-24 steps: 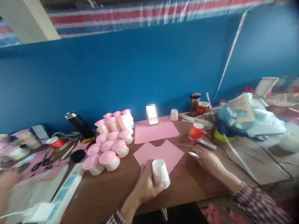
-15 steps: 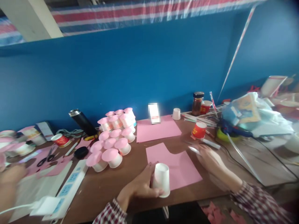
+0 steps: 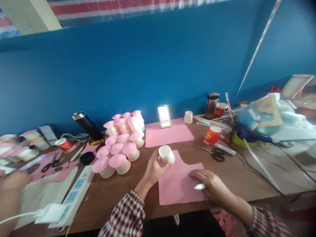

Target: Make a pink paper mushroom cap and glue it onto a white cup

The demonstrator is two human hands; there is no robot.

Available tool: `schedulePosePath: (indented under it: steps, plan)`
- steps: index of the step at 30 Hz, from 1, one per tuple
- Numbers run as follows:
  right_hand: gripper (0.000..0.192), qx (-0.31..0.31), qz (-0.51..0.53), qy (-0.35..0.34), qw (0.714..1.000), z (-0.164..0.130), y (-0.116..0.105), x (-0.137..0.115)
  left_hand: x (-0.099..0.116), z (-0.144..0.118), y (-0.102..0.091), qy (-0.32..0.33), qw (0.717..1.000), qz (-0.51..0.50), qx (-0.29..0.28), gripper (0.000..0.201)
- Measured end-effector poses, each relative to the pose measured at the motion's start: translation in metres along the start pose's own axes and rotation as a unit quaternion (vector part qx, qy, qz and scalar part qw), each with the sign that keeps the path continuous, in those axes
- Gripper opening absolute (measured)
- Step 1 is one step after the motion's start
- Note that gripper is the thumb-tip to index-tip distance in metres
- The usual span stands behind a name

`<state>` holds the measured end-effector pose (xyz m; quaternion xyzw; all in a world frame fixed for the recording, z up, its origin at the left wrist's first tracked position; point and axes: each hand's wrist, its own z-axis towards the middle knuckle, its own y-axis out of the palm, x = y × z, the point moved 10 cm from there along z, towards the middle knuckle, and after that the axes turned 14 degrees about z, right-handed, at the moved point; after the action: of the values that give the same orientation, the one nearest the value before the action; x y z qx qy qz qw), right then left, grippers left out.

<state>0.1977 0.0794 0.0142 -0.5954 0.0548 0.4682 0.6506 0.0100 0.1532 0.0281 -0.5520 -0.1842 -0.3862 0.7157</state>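
Cup [image 3: 167, 154] gripped in left hand [image 3: 153, 168], lifted over pink sheet [image 3: 178, 184]; right hand [image 3: 206, 183] flat on sheet, pinching pen [image 3: 199, 187]. Probably about to trace: needs cup set down, held steady.

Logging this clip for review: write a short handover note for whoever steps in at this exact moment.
Left hand: holds a white paper cup off the table.
Right hand: flat on the pink sheet, a small white pen-like thing in its fingers.
Done: a stack of pink-capped cups stands to the left.
Left: the held cup has no pink cap.
Scissors lie to the right.
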Motion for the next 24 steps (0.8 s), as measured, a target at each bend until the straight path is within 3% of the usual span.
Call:
schedulePosePath:
  steps: [7, 19, 24]
  plan:
    - [0.045, -0.006, 0.001, 0.003, 1.0, 0.003, 0.001, 0.006, -0.011, 0.005, 0.017, -0.023, 0.993, 0.114, -0.017, 0.068]
    - [0.042, -0.014, 0.005, 0.021, 1.0, 0.003, 0.002, 0.009, -0.019, -0.002, 0.022, -0.047, 0.99, 0.136, -0.008, 0.068]
    - [0.041, -0.017, 0.007, 0.019, 1.0, 0.003, 0.002, 0.009, -0.024, -0.005, 0.016, -0.046, 0.994, 0.099, 0.002, 0.093]
